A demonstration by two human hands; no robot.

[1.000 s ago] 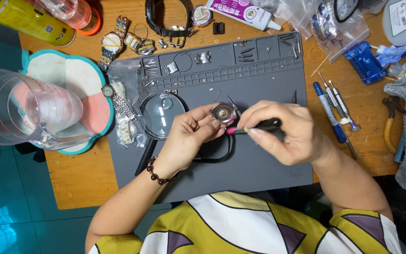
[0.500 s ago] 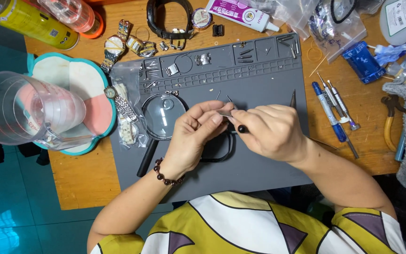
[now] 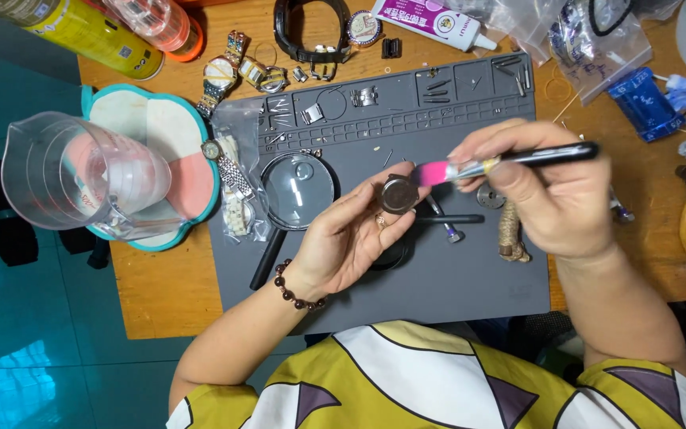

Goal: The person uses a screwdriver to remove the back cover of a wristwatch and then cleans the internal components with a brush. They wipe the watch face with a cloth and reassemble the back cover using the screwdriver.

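- The right hand has swapped its fine-pointed work for brushing: a second ago it pressed a dark-handled tool close against the piece, and now it is lifted clear, gripping a black-handled brush whose pink bristles touch the piece's right edge.
- This suggests the work has moved from prying or picking to dusting the piece clean.
- The left hand has turned palm up and raised the round watch case, pinched between thumb and fingertips, just left of the right hand.
- The watch case looks like a small dark metal disc, flat face up, strapless; finer detail is too small to tell.
- Below the hands, a slim dark tool lies on the grey mat covering the surface; a magnifying glass lies left of the left hand's fingertips.
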